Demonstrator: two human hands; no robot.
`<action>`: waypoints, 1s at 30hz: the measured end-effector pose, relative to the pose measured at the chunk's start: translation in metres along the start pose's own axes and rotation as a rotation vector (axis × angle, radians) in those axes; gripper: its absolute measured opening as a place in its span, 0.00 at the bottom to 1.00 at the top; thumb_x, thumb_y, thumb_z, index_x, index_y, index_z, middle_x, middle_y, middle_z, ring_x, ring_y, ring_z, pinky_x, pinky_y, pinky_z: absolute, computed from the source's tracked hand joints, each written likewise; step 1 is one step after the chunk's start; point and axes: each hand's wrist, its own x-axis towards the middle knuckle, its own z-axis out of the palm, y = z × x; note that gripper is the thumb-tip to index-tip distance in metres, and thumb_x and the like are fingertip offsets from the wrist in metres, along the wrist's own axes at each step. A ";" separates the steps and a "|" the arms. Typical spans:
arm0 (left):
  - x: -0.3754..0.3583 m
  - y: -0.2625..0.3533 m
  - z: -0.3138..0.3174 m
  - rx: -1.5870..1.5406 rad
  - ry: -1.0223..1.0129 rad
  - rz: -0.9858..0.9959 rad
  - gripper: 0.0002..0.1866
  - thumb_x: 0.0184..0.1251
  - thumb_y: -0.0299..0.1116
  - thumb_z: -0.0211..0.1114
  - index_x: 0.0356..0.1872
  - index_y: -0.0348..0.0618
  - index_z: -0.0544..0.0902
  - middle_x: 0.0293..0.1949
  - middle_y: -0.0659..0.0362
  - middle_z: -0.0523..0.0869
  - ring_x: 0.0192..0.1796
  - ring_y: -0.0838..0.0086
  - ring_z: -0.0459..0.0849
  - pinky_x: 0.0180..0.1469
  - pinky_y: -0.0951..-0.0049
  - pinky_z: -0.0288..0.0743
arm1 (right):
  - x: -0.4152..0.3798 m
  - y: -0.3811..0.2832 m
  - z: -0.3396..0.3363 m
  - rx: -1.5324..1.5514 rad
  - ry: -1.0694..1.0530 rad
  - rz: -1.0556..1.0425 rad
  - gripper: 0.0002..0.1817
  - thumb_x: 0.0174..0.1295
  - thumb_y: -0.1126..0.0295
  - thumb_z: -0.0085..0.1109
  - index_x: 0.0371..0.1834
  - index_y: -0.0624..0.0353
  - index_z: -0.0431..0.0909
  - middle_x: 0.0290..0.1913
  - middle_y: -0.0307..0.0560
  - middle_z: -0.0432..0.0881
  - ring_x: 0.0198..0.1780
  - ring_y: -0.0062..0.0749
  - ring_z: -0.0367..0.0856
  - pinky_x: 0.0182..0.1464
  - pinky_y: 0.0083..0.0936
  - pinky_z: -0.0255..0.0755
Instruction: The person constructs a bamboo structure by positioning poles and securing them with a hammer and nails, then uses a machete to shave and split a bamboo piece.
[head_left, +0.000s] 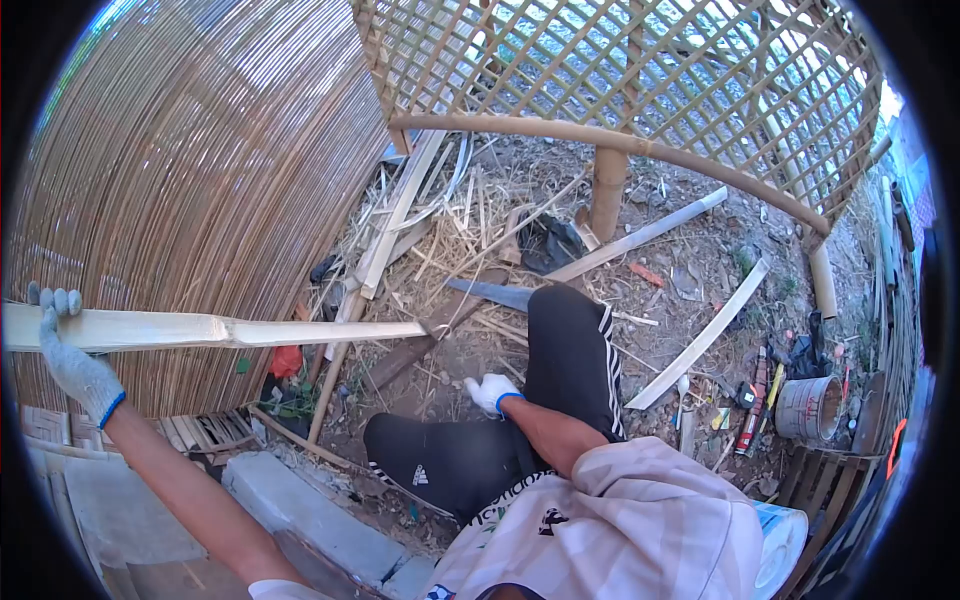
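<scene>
My left hand [78,355], in a pale knit glove with a blue cuff, grips a long split bamboo strip [290,333] near its left end. The strip lies almost level across the left side, with its pale inner face and a node showing. Its right tip is just above a dark wooden piece [405,362] on the ground. My right hand [490,393], gloved in white, is low between my knees. Its fingers look curled, and whatever they may hold is hidden. A blue-grey blade [492,293] lies beyond it, partly behind my knee.
A slatted bamboo screen [190,200] stands at left, a bamboo lattice [640,70] ahead. More bamboo strips [700,335] and shavings litter the ground. At right are a bucket [808,408], a red tube [750,415] and a spoon [683,385]. Concrete blocks [310,515] lie lower left.
</scene>
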 end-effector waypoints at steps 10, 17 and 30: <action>-0.037 0.028 0.063 -0.043 0.118 -0.053 0.31 0.87 0.52 0.52 0.77 0.39 0.67 0.69 0.48 0.80 0.70 0.57 0.79 0.76 0.49 0.73 | -0.036 -0.056 -0.052 0.143 0.178 -0.127 0.40 0.71 0.35 0.56 0.56 0.70 0.84 0.52 0.72 0.88 0.58 0.62 0.88 0.63 0.47 0.79; -0.028 0.017 0.053 -0.379 -0.097 -0.045 0.32 0.81 0.56 0.62 0.67 0.37 0.71 0.47 0.53 0.80 0.48 0.62 0.81 0.62 0.53 0.79 | -0.133 -0.194 -0.133 0.374 0.011 -0.655 0.29 0.74 0.45 0.61 0.54 0.66 0.81 0.41 0.69 0.89 0.47 0.62 0.90 0.51 0.47 0.81; -0.026 0.017 0.070 -0.269 -0.022 0.016 0.25 0.86 0.52 0.56 0.61 0.37 0.73 0.45 0.54 0.79 0.44 0.65 0.78 0.59 0.56 0.77 | -0.148 -0.212 -0.133 0.348 -0.020 -0.606 0.31 0.74 0.44 0.59 0.49 0.70 0.79 0.41 0.74 0.87 0.47 0.68 0.88 0.51 0.50 0.80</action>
